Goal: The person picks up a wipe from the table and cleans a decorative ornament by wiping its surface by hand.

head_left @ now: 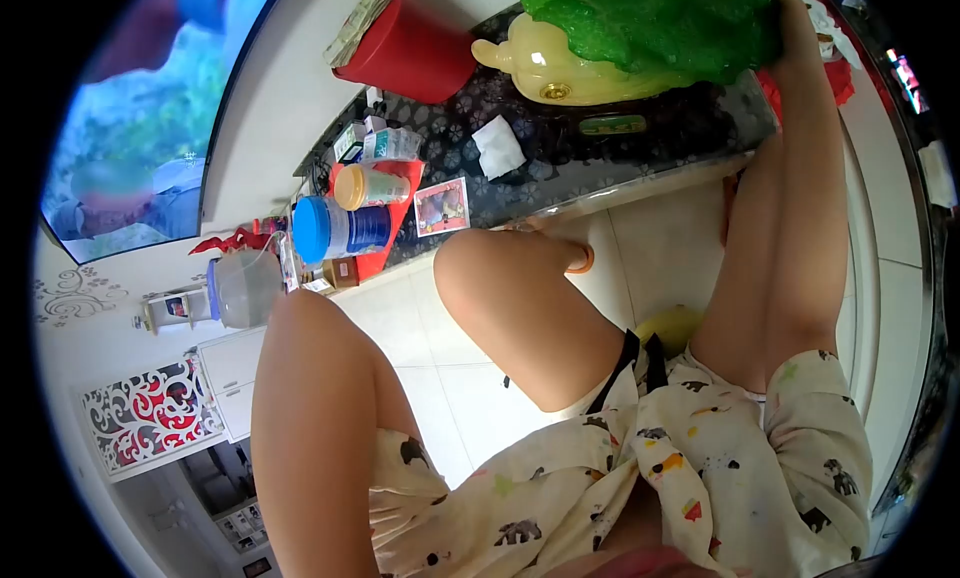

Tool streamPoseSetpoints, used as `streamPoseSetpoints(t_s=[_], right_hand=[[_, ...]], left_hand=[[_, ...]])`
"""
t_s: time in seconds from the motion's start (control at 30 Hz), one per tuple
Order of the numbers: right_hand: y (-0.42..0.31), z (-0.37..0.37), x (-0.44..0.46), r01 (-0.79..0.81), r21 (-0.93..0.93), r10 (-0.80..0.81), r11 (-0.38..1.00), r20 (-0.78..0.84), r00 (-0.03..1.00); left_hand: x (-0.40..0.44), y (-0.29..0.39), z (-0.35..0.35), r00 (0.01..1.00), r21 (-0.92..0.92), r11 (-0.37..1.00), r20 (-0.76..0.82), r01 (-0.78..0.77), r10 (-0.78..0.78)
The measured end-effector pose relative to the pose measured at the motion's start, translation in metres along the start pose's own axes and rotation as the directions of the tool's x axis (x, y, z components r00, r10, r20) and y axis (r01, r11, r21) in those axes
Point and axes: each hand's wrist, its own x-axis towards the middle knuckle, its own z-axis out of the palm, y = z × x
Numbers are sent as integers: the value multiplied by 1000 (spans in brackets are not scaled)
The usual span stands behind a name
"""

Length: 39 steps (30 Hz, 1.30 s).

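Note:
At the upper right, my right hand (787,18) is against the leafy edge of a large ornament (650,23) shaped like a cabbage, with glossy green leaves and a pale yellow base. The ornament hides the fingers, so their grip does not show. Its yellow part carries a round gold emblem and lies over a dark, shiny stand (690,123) with a green oval plate. A folded white tissue (497,146) lies on the patterned black counter (560,173) beside it. My left hand is out of view.
A red bin (410,48) stands beyond the ornament. A blue-lidded jar (340,228), a yellow-lidded jar (370,186) and small boxes sit near a picture card (442,207). A television (150,128) hangs at the left. My bent knees (500,288) are close to the counter's edge.

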Motion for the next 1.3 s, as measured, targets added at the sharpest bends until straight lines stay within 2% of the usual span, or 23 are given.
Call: streamPoseSetpoints(t_s=[0.47,0.57,0.7,0.77,0.83,0.87,0.9,0.93,1.0,1.07,1.13,1.17,1.23,1.3], right_hand=[[3,-8,7,12,16,-13,1000,48,999],[0,-3,5,-22,-5,22,1000,4,1000],[-2,3,2,-7,10,7,1000,30,1000],[-3,1,4,5,11,-6,1000,34,999],[-3,0,4,19,8,-20,1000,34,999],[-2,-1,5,27,4,-27,1000,33,999],[-1,-2,5,33,0,-33,999,32,999],[0,-2,5,34,-3,-34,999,31,999],[1,-1,4,45,-9,-45,999,26,999],[1,-2,4,64,-8,-64,998,21,998],[4,-1,0,94,-7,-94,996,15,995],[4,-1,0,84,-7,-84,996,23,996],[3,-11,13,20,34,-20,999,-5,1000],[1,-16,19,-1,37,2,999,-40,999]], left_hand=[[2,-2,4,1000,-32,999,5,-23,23],[7,-4,3,999,-41,998,-4,-43,43],[7,-17,-3,991,-53,996,-111,-79,73],[-11,-44,-4,972,-72,997,-234,17,-33],[-44,-88,4,912,-167,947,-268,274,-311],[-65,-122,10,804,-235,812,-153,535,-574],[-87,-157,16,621,-197,605,22,771,-784],[-97,-180,27,401,-222,367,134,903,-906],[-135,-219,29,258,-207,225,147,952,-955],[-158,-251,18,89,-266,44,159,963,-983],[-189,-289,7,-25,-205,-46,100,978,-995],[-208,-309,2,24,-25,22,81,999,-996],[-248,-346,-7,131,329,148,74,933,-989],[-288,-373,-19,144,448,230,220,864,-965]])
